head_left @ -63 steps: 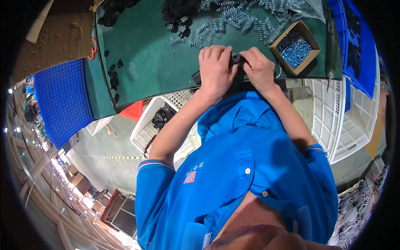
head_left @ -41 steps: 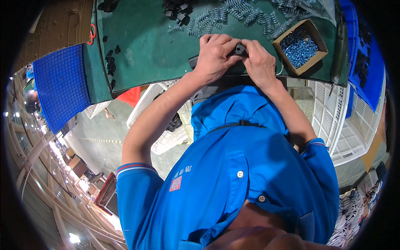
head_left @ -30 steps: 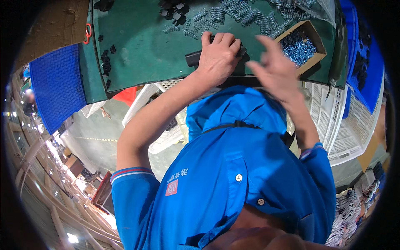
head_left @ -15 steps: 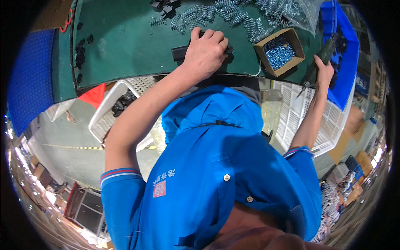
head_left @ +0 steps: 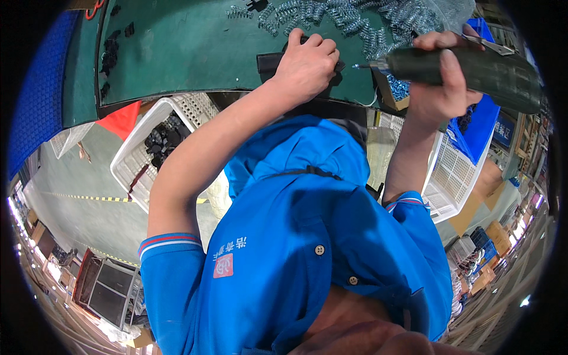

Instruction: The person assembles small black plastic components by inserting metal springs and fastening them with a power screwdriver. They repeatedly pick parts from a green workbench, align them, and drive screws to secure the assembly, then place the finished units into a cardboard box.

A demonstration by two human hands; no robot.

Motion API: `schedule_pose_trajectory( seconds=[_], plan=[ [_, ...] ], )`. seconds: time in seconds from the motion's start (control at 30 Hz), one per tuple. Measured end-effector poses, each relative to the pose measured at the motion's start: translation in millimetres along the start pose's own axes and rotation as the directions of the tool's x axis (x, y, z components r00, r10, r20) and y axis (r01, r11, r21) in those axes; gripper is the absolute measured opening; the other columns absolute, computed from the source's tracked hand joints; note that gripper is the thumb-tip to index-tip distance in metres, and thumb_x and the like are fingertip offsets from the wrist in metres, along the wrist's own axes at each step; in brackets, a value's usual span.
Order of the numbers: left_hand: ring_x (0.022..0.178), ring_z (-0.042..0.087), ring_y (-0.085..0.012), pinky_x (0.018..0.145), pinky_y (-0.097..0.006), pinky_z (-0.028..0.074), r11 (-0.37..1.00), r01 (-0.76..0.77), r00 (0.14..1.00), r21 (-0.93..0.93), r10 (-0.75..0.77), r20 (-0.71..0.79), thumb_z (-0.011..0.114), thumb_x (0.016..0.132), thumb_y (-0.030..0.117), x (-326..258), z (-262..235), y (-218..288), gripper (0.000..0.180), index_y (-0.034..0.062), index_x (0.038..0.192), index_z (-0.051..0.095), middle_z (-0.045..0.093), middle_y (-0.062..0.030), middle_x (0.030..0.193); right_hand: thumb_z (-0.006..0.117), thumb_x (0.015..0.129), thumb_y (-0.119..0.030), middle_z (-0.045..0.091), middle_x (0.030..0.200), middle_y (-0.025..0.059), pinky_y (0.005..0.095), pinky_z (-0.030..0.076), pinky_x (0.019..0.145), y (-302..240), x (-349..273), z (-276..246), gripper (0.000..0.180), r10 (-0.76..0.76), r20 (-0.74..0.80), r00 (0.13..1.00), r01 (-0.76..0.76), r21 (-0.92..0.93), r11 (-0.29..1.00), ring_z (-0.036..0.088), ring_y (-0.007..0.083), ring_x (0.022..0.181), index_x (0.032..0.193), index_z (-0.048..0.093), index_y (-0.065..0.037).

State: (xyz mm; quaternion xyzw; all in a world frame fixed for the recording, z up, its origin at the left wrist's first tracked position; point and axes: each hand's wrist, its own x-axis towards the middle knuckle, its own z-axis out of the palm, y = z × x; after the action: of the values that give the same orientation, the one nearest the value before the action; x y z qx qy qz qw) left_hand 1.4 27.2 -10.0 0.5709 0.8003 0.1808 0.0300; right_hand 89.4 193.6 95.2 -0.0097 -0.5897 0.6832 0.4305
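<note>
On the green table, my left hand (head_left: 306,66) is closed over a black block-like part (head_left: 268,64), pressing it near the front edge. Most of that part is hidden under the fingers. Raised above the table at the right, my right hand (head_left: 444,89) grips a dark green power screwdriver (head_left: 491,76). Its bit points left toward the black part, apart from it. A small bluish bit of metal, apparently a screw (head_left: 356,66), shows at the tip. Below the tool, a cardboard box (head_left: 384,94) of blue-silver screws (head_left: 399,87) is partly covered.
Coil springs (head_left: 370,38) lie heaped along the far side of the table, with a clear plastic bag (head_left: 447,13) at far right. Small black pieces (head_left: 110,50) line the left edge. A blue bin (head_left: 488,127) stands at right; white crates (head_left: 127,145) flank me below.
My right hand has lifted the screwdriver from beside the blue bin and swung it up and left, bit toward the left hand. The left hand stays on the black part.
</note>
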Motion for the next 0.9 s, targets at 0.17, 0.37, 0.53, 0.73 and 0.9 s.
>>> schedule_pose_trajectory(
  seconds=[0.17, 0.37, 0.53, 0.73, 0.9],
  plan=[
    [0.1, 0.057, -0.0217, 0.093, -0.047, 0.036, 0.999, 0.001, 1.0, 0.052, -0.001, -0.007, 0.074, 0.076, 0.024, -1, 1, 0, 0.031, 0.01, 0.103, 0.066, 0.058, -0.0032, 0.097, 0.055, 0.081, 0.006, 0.062, 0.095, 0.0195, 0.0442, 0.054, 0.078, 32, -16, 7, 0.052, -0.022, 0.068, 0.997, 0.014, 0.102, 0.995, 0.063, 0.0308, 0.082, 0.132, 0.044, 0.011],
    [0.1, 0.057, -0.0218, 0.093, -0.048, 0.036, 0.997, -0.012, 1.0, 0.077, 0.013, -0.009, 0.073, 0.077, 0.025, 1, 4, 1, 0.03, 0.0102, 0.102, 0.066, 0.057, -0.0032, 0.098, 0.054, 0.08, 0.007, 0.063, 0.094, 0.0181, 0.0431, 0.054, 0.079, 37, -20, 6, 0.052, -0.043, 0.075, 0.996, 0.042, 0.022, 0.999, 0.063, 0.0293, 0.082, 0.131, 0.044, 0.01],
    [0.1, 0.057, -0.0218, 0.093, -0.047, 0.035, 0.998, -0.005, 1.0, 0.063, 0.005, 0.004, 0.072, 0.077, 0.023, 2, 2, 1, 0.028, 0.0103, 0.101, 0.066, 0.057, -0.0033, 0.098, 0.054, 0.079, 0.006, 0.062, 0.094, 0.0176, 0.0431, 0.053, 0.08, 33, -23, 16, 0.053, 0.008, 0.039, 0.999, -0.004, -0.09, 0.996, 0.063, 0.0292, 0.082, 0.131, 0.044, 0.009],
    [0.101, 0.057, -0.0216, 0.092, -0.047, 0.035, 0.999, -0.001, 1.0, 0.044, 0.0, 0.003, 0.072, 0.076, 0.022, 2, 4, 1, 0.027, 0.01, 0.1, 0.066, 0.058, -0.0032, 0.098, 0.055, 0.081, 0.004, 0.062, 0.093, 0.0168, 0.0436, 0.052, 0.081, 31, -24, 19, 0.054, 0.009, 0.04, 0.999, -0.006, -0.071, 0.997, 0.062, 0.0291, 0.083, 0.133, 0.043, 0.007],
    [0.101, 0.057, -0.0215, 0.092, -0.047, 0.036, 0.999, 0.003, 1.0, 0.043, -0.002, -0.026, 0.073, 0.076, 0.023, 2, 5, 2, 0.028, 0.0102, 0.1, 0.067, 0.058, -0.0028, 0.097, 0.056, 0.081, 0.003, 0.062, 0.093, 0.0164, 0.0434, 0.052, 0.081, 32, -24, 18, 0.054, -0.004, 0.025, 1.0, 0.005, -0.033, 0.999, 0.062, 0.0291, 0.082, 0.134, 0.043, 0.008]
  ],
)
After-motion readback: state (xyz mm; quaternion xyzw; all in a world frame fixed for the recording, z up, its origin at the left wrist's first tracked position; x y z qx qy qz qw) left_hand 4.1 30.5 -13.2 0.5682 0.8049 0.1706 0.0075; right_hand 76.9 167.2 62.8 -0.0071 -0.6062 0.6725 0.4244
